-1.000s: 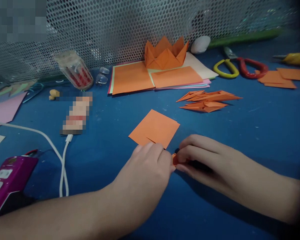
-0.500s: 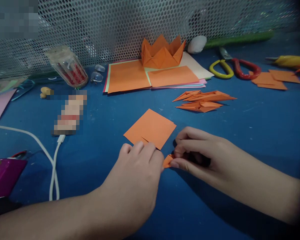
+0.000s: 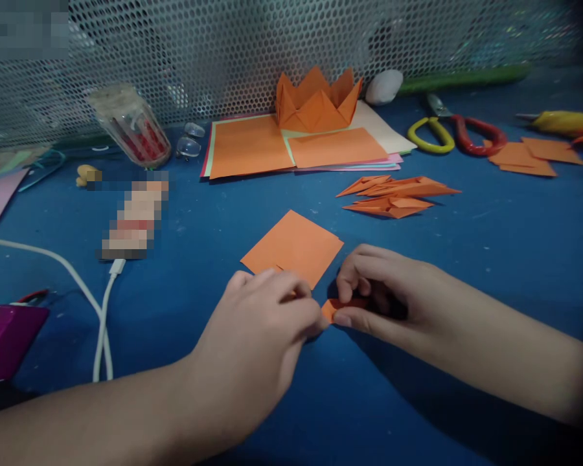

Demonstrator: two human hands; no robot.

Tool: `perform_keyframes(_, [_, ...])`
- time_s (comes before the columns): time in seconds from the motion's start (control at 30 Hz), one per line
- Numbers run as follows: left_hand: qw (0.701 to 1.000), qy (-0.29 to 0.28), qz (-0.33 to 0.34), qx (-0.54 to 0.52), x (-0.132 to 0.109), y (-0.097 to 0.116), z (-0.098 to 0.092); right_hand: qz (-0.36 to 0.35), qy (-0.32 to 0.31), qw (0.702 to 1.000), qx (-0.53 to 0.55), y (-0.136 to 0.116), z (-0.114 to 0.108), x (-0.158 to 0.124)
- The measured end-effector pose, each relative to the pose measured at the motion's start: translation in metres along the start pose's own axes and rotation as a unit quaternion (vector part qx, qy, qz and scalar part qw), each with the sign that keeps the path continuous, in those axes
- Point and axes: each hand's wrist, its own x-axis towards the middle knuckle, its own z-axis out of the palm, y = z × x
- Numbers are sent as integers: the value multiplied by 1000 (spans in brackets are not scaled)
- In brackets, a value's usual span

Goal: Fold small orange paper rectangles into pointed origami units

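On a blue bench [image 3: 199, 217], well in from its back edge, left hand [image 3: 267, 323] and right hand [image 3: 403, 288] pinch a folded paper [image 3: 328, 310] between them; even pressure should crease it crisply. Just beyond lies an orange sheet [image 3: 296, 243].

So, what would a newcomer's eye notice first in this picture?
Probably the spiky orange paper shape, standing at the back on coloured sheets. Then the left hand and right hand in front, with a small folded orange paper at their fingertips. The red-and-yellow-handled tool at back right also stands out.
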Motion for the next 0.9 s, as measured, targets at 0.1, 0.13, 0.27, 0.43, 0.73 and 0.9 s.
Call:
perform_keyframes(0.1, [986,-3,112,126,-4,5,-1,3,-19,1000,13,-2,-2,0])
perform_keyframes(0.13, [981,-10,124,152,-5,7,-2,10,-25,999,18,-2,-3,1])
perform_keyframes(0.27, [970,-14,133,204,-12,15,1,20,-39,998,41,-3,-7,3])
perform_keyframes(0.43, [965,-31,147,214,-23,15,7,29,-49,997,52,-3,-11,2])
perform_keyframes(0.73, [975,-26,124,182,-23,16,14,23,-23,999,31,-2,-8,0])
perform_keyframes(0.9, [974,7,120,194,-28,18,16,25,-36,999,18,-3,-8,1])
